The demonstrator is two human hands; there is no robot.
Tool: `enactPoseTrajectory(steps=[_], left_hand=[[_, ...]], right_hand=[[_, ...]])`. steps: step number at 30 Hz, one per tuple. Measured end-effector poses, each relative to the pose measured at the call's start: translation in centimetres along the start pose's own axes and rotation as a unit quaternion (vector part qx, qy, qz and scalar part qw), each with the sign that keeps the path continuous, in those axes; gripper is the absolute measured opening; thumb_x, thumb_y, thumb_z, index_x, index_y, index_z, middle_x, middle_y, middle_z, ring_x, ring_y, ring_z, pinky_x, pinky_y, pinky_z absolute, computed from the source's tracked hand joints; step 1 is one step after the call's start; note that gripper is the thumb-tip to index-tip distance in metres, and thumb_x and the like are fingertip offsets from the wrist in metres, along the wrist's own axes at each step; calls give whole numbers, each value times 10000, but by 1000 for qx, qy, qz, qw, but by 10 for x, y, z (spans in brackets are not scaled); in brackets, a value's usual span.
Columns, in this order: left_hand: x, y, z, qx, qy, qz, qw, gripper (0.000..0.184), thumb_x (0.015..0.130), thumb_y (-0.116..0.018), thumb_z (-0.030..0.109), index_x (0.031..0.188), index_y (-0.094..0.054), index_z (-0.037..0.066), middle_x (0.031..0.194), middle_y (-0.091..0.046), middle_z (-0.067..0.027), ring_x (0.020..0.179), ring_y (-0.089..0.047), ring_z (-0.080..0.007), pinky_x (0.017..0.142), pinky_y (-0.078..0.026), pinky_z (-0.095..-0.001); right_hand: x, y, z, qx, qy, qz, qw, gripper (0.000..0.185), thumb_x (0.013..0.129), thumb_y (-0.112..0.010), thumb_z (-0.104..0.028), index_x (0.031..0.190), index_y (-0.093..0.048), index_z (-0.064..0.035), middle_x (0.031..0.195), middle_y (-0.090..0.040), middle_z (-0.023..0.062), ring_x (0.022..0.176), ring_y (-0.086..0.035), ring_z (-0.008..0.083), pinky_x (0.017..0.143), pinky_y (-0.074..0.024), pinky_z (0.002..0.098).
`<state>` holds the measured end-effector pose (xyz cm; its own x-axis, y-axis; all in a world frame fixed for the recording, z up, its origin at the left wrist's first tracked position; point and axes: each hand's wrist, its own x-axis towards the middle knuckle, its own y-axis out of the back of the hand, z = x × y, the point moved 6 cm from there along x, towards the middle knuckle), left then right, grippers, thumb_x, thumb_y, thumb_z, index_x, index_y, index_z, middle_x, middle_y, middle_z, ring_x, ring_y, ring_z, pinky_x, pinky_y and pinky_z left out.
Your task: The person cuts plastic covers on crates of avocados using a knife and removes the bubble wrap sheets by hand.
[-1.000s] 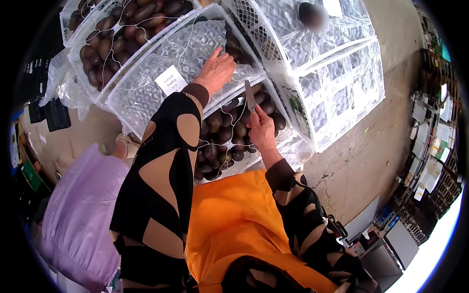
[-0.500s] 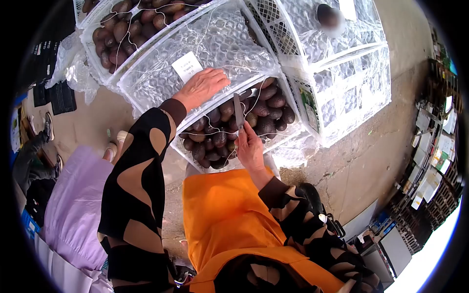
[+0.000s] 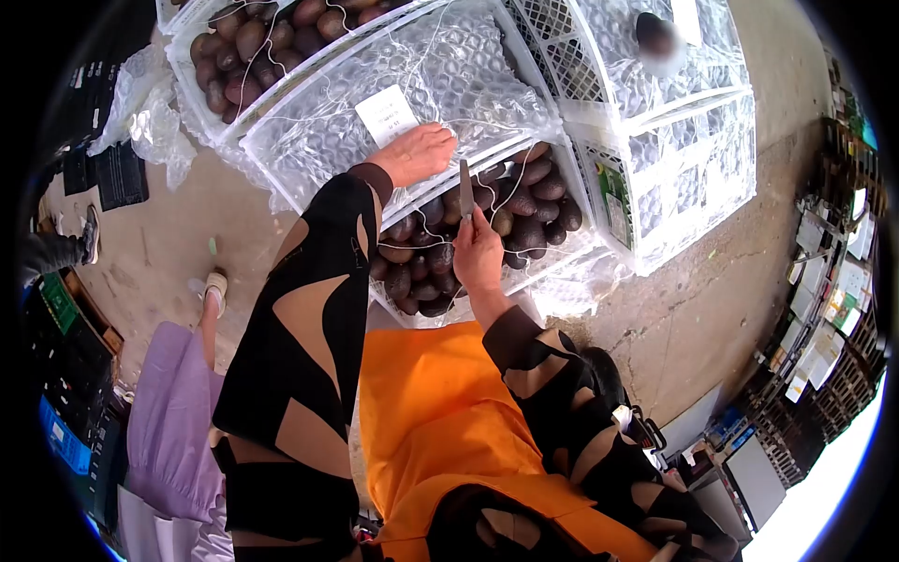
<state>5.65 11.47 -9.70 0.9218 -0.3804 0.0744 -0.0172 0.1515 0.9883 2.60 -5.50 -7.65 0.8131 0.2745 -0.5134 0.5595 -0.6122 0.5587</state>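
Note:
My right hand [image 3: 478, 254] grips a knife [image 3: 466, 192], its blade pointing away from me over the crate of dark avocados [image 3: 535, 207]. White string [image 3: 510, 195] runs across these avocados. My left hand [image 3: 415, 155] has its fingers curled together at the near edge of the bubble wrap [image 3: 318, 131], close to a white label [image 3: 386, 114]. Whatever may be between those fingers is hidden. The wrap covers a white crate just beyond the uncovered avocados.
Another crate of avocados [image 3: 251, 42] stands at the back left. Wrapped crates [image 3: 674, 159] are stacked to the right, with one dark avocado [image 3: 654, 34] on top. Loose plastic [image 3: 161, 131] hangs at left. A person in a lilac garment [image 3: 173, 421] is close on my left.
The crates and both hands appear shifted slightly right as the view moves. My left forearm has swung right. The knife stays in my right hand, pointing more upright.

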Motion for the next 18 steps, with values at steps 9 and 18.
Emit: enactPoseTrajectory(steps=[9,18], left_hand=[[-18,42,-16,-80,2,43,996,77,686,-644,57,756,-616,40,806,-544,-52,846,-584,-199,786,-503,-310],[-47,13,-51,-290,310,24,905,157,823,-612,95,943,-713,89,890,-652,-42,843,-628,-268,716,-515,-383]], right_hand=[[-100,-37,-16,253,-243,-206,913,388,989,-514,-240,1344,-529,-85,681,-534,0,426,-448,73,376,-351,250],[-84,-4,17,215,-158,-188,945,389,995,-530,-228,1344,-512,-58,702,-555,18,409,-447,46,354,-343,208]])
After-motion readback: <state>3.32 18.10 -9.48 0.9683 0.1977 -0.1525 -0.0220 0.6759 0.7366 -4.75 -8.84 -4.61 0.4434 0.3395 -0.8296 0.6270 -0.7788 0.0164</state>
